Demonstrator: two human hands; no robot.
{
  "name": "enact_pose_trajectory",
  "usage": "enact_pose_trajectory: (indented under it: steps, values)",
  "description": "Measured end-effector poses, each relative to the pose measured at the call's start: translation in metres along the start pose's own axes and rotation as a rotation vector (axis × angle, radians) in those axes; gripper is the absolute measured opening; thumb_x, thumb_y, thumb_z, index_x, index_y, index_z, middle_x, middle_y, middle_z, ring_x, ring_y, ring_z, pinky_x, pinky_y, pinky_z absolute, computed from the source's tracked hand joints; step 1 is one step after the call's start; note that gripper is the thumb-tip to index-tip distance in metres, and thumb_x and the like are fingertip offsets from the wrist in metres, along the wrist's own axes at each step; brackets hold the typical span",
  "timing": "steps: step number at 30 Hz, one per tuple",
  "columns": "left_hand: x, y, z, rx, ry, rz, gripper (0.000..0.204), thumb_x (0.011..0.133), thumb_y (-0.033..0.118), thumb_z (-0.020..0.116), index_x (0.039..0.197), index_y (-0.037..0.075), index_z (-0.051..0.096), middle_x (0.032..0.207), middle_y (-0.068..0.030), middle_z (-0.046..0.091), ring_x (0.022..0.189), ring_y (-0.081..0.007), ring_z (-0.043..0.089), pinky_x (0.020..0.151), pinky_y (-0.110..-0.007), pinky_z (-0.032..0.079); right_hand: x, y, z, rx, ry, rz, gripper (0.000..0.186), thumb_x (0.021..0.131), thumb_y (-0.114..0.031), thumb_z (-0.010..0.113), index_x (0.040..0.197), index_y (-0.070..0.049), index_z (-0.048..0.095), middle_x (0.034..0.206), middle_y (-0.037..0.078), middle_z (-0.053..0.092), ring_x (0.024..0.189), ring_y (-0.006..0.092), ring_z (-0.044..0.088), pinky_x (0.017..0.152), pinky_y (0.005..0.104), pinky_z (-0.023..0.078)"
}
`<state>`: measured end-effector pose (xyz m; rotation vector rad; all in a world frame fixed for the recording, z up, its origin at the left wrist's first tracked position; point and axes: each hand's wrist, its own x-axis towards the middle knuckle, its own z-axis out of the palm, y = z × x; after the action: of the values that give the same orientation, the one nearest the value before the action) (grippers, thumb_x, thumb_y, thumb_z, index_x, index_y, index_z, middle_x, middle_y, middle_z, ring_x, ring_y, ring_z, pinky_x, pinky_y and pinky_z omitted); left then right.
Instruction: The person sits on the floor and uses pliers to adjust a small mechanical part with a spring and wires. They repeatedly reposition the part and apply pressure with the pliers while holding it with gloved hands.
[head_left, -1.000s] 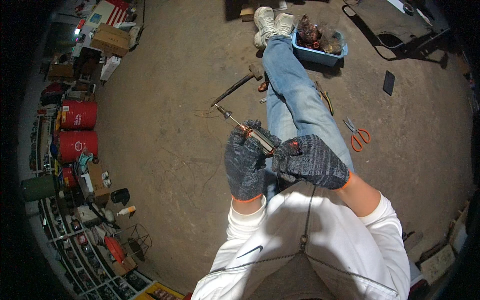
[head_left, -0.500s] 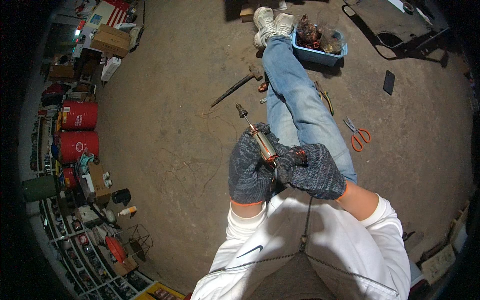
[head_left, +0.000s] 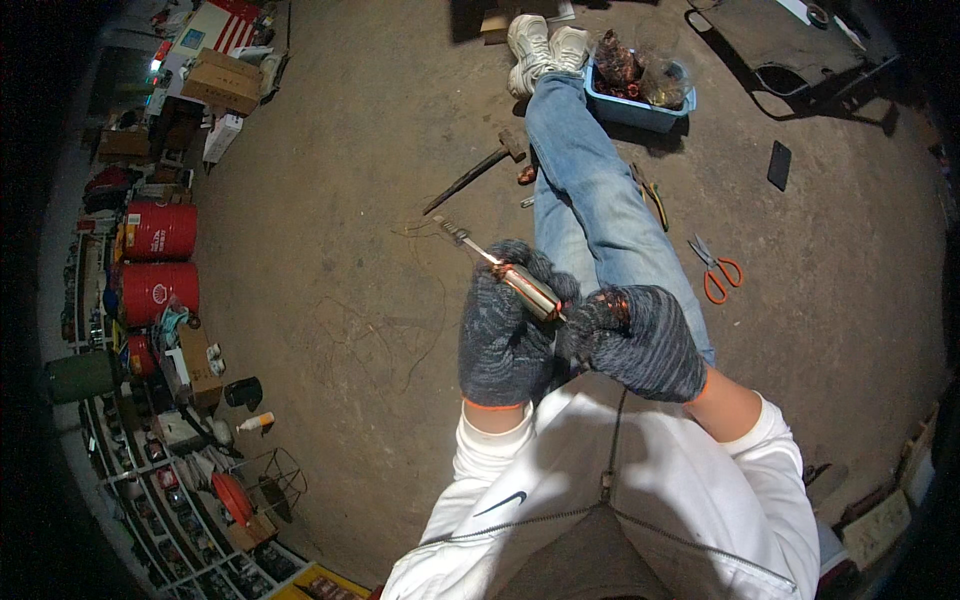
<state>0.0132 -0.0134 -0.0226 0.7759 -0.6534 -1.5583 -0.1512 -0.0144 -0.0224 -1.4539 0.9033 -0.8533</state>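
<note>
My left hand (head_left: 505,340), in a dark grey knit glove with an orange cuff, is closed around a motor armature (head_left: 530,290). The armature has a shiny metal core, copper windings at both ends and a long shaft with a worm-like tip pointing up and left. My right hand (head_left: 640,340), gloved the same way, is closed at the armature's near end. A small tangle of copper wire (head_left: 613,300) shows at its fingers; its thumb and fingertips are partly hidden. Loose thin wire (head_left: 415,345) lies on the floor left of my hands.
A hammer (head_left: 480,175) lies left of my outstretched legs. Pliers (head_left: 652,195), orange-handled scissors (head_left: 715,270) and a phone (head_left: 779,165) lie to the right. Beyond stands a blue bin (head_left: 640,113) with copper scrap. Red drums (head_left: 160,230) and loaded shelves line the left.
The armature has tilted, its shaft tip swinging left and down. My right hand has shifted slightly right, and the copper tangle at its fingers has moved with it.
</note>
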Motion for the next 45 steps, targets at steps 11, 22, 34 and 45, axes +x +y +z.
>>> enact_pose_trajectory:
  steps: [11,22,34,45]
  values:
    - [0.004,0.005,0.015,0.304,-0.049,0.117,0.056,0.084,0.011,0.057,0.129,-0.003,0.027,0.098,-0.0130,0.054,0.090,-0.0225,0.057,0.080,-0.034,0.049,0.000,0.002,0.002,-0.259,0.040,-0.183,0.021,0.069,-0.019,0.064,0.086,-0.006,0.064,0.074,0.013,0.061,0.063,0.0284,0.059,0.057,0.0352,0.047]
    - [0.006,0.003,0.007,0.024,-0.008,-0.109,0.055,0.079,0.009,0.061,0.126,-0.004,0.035,0.091,-0.0118,0.057,0.084,-0.0210,0.059,0.076,-0.031,0.049,-0.004,0.003,-0.009,0.000,-0.037,0.074,0.021,0.071,-0.017,0.065,0.089,-0.005,0.063,0.081,0.011,0.061,0.071,0.0268,0.060,0.063,0.0333,0.047]
    - [0.009,0.015,0.014,0.426,-0.103,-0.217,0.047,0.076,0.005,0.063,0.119,-0.005,0.047,0.088,-0.0091,0.060,0.080,-0.0151,0.058,0.073,-0.026,0.048,-0.008,0.020,-0.014,-0.229,0.038,-0.249,0.020,0.069,-0.008,0.061,0.088,-0.006,0.062,0.083,0.011,0.061,0.073,0.0269,0.059,0.062,0.0343,0.047]
    - [0.007,0.004,-0.003,0.445,-0.077,-0.016,0.051,0.074,0.007,0.067,0.119,-0.004,0.046,0.095,-0.0129,0.060,0.086,-0.0218,0.059,0.079,-0.035,0.048,0.004,-0.005,-0.022,-0.033,0.348,0.001,0.027,0.080,-0.009,0.053,0.105,-0.003,0.059,0.088,0.008,0.064,0.073,0.0126,0.059,0.066,0.0274,0.047]
